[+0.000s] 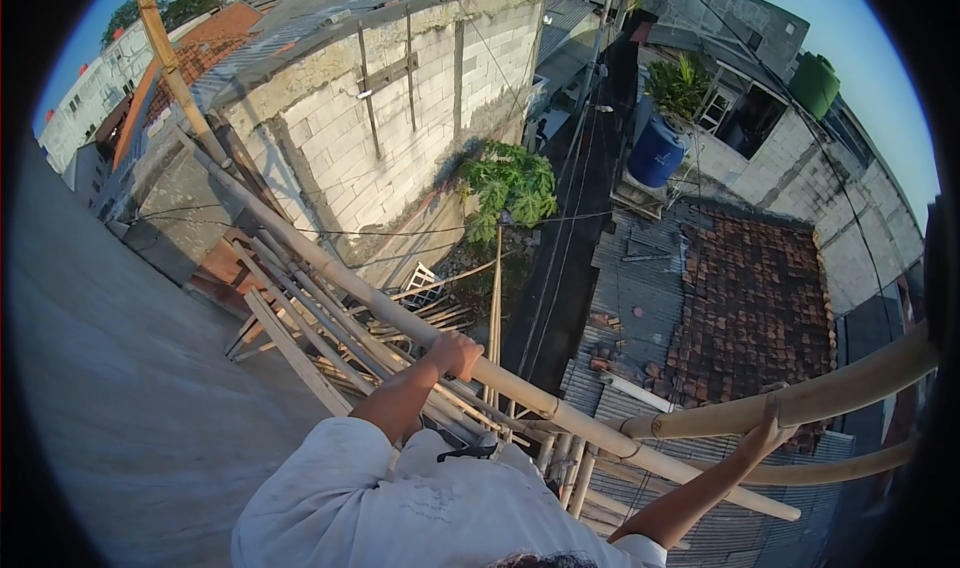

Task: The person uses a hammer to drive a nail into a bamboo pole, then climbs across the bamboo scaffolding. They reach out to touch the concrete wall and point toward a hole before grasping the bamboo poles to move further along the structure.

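Note:
My left hand (458,355) is closed around a long bamboo pole (330,261) that slopes down from the upper left to the lower right in front of me. Over on the right, my right hand (770,428) grips a thicker bamboo pole (860,380) from below, its fingers partly hidden behind the bamboo. The thick pole crosses the long one near a dark tie (655,426). Beneath them runs another bamboo pole (850,468).
More bamboo poles (340,333) and a wooden plank (290,353) lie below on the left. Far beneath are a narrow alley (565,268), a tiled roof (755,308) and corrugated sheets (625,308). A block wall (400,118) and thin cables stand beyond.

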Action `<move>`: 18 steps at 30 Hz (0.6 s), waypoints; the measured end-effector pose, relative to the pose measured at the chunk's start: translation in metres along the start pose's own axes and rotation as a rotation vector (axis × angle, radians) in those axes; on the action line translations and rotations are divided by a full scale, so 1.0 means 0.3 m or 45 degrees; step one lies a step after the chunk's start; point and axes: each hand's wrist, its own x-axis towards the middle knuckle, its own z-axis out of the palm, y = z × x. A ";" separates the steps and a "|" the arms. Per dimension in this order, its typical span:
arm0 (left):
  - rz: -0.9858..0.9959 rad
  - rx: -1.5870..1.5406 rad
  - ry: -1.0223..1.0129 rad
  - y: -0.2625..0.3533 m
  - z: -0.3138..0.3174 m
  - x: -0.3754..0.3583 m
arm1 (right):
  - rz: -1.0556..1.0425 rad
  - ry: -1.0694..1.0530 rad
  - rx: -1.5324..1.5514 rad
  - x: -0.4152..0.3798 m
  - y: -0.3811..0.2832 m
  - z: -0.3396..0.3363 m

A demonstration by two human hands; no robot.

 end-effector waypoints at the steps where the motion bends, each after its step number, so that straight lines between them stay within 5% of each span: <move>1: 0.000 -0.001 0.000 0.001 0.003 -0.001 | -0.007 -0.016 -0.013 0.003 0.004 -0.005; 18: -0.024 0.034 -0.002 0.012 -0.015 -0.015 | -0.003 -0.012 0.006 0.006 0.012 -0.013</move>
